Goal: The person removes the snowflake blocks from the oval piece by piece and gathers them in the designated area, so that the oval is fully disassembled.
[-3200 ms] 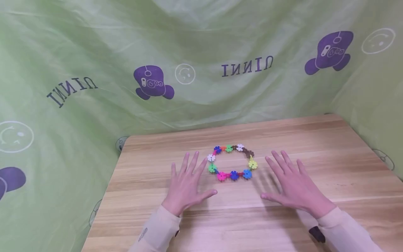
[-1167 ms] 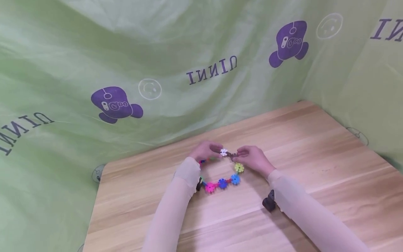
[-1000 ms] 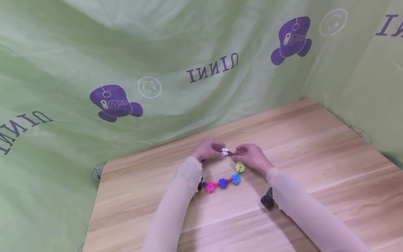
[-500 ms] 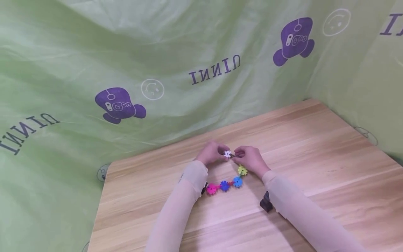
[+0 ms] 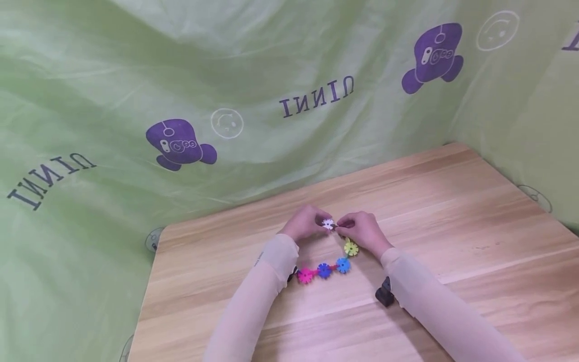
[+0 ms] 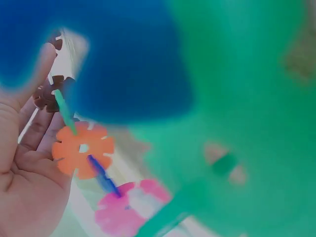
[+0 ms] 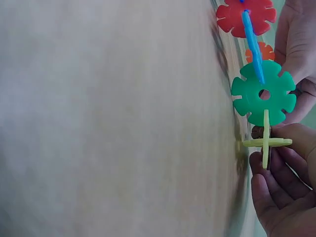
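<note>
Colourful notched plastic snowflake discs are linked in a chain, with pink (image 5: 305,275), dark blue (image 5: 324,270), light blue (image 5: 343,265) and yellow (image 5: 351,248) ones along its near and right sides. At the far side my left hand (image 5: 304,222) pinches a brown disc (image 6: 47,96), beside the white disc (image 5: 328,224). My right hand (image 5: 363,231) pinches the chain just right of the white disc; in the right wrist view its fingertips grip a brown disc (image 7: 269,160) behind the yellow one. The chain's left part is hidden by my left hand and sleeve in the head view.
A wood-grain table (image 5: 429,311) bears the chain. Green printed cloth (image 5: 253,166) hangs behind and along the sides of it. Black wrist cameras (image 5: 384,294) sit at the cuffs. Blurred blue and green discs (image 6: 138,64) fill much of the left wrist view.
From spread flat beside the loop, both hands have moved to its far side and taken hold of it. Over the last second they have drawn closer together around the white disc.
</note>
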